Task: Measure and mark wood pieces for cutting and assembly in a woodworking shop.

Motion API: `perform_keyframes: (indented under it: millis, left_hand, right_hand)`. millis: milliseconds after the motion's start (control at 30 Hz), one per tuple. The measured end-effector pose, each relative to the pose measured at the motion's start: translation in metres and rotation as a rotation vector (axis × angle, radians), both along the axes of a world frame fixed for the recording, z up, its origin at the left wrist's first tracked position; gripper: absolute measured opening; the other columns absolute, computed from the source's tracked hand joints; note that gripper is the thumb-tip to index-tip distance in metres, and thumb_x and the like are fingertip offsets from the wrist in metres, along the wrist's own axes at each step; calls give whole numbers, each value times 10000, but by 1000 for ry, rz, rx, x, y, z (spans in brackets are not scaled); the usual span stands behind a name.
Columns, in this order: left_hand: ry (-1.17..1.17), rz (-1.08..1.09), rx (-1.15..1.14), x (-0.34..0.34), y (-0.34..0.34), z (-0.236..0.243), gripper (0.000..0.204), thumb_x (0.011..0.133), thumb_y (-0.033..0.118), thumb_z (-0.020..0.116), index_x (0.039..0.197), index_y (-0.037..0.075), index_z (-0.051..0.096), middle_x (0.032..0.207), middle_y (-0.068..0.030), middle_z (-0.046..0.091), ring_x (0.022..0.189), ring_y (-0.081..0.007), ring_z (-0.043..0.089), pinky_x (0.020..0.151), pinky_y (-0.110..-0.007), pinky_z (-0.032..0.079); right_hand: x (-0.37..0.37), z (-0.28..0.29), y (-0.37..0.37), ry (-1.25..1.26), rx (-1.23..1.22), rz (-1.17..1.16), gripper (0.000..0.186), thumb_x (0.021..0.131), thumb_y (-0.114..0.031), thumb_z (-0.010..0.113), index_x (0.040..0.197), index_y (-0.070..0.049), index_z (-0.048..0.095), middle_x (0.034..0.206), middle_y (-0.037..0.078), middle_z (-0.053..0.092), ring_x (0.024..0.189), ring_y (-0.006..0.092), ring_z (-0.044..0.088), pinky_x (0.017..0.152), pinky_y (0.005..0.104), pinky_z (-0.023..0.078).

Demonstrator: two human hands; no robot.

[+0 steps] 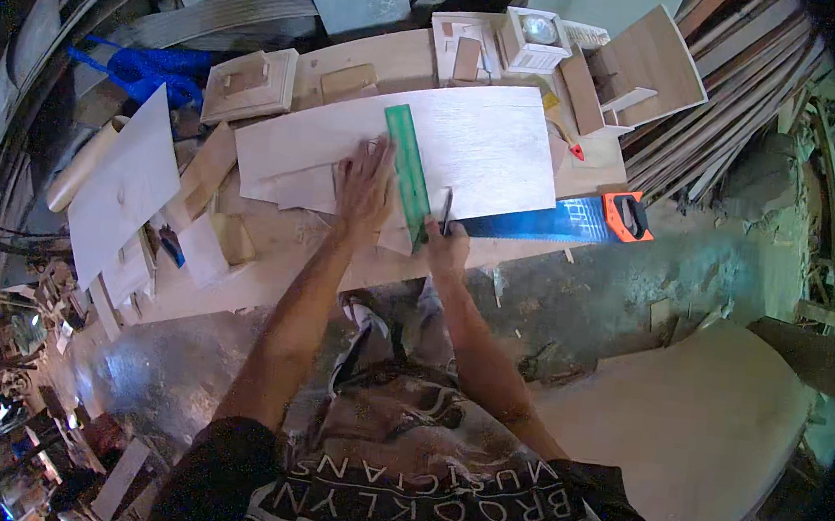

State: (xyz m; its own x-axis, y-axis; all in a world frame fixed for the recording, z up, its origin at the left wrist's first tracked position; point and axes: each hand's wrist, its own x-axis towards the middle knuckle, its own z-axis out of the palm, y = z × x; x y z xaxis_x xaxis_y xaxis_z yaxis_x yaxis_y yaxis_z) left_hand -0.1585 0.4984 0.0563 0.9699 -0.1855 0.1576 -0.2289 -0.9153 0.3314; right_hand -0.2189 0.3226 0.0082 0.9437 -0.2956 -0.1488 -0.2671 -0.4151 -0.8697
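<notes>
A pale thin wooden board (494, 147) lies across the workbench, with a green ruler (407, 159) set crosswise on it. My left hand (366, 187) rests flat on the board, fingers stretched out beside the ruler's left edge and its fingertips at that edge. At the ruler's near end, my right hand (448, 250) is closed round a dark pencil (448, 204), which stands nearly upright just right of the ruler. A handsaw (567, 221) with a blue blade and orange-black handle lies along the board's near right edge.
The workbench (331, 272) also bears a wooden box with a round glassy top (537, 36), an open wooden box (652, 72), a brush (565, 134) and a square wooden piece (249, 86). Stacked strips (731, 85) lean at the right; a large panel (688, 427) lies behind me.
</notes>
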Motion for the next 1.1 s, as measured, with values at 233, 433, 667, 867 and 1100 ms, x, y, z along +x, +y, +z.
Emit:
perform_keyframes:
  millis: [233,433,667,867,1100]
  left_hand:
    - [150,31,10,46,50,23,704,768,42,553,1446,106,376,1552,-80,307,1440,-305,261,1114,-581,246]
    - [145,-20,35,59,53,27,589,857,125,551,1429,115,415,1558,-70,297,1441,-323,253,1112,-623,232]
    - [184,9,52,52,18,16,610,947,431,520,1484,204,340,1550,-150,283,1434,-395,232,1100,-668,188]
    - [205,50,61,52,8,18,714,868,616,556,1484,324,345,1565,-192,221,1439,-436,179,1085,-706,160]
    - [169,49,141,50,3,19,779,758,704,621,1432,357,443,1585,-158,192,1449,-441,139,1071,-737,134]
  right_hand:
    - [10,31,-2,263,840,-142,203,899,-247,682,884,-68,588,630,-36,500,482,80,424,422,268,332]
    - [34,26,11,166,882,-141,200,912,-270,661,875,-99,565,603,-55,445,435,61,382,382,248,288]
    - [35,29,5,241,756,-131,235,913,-277,665,833,-68,595,601,-53,461,460,66,411,406,251,319]
    - [21,37,-3,200,599,52,258,916,-262,658,790,-44,604,596,-40,483,483,62,436,417,258,334]
    - [17,23,-4,222,806,35,215,922,-247,661,891,-36,642,642,-48,522,498,52,448,421,248,334]
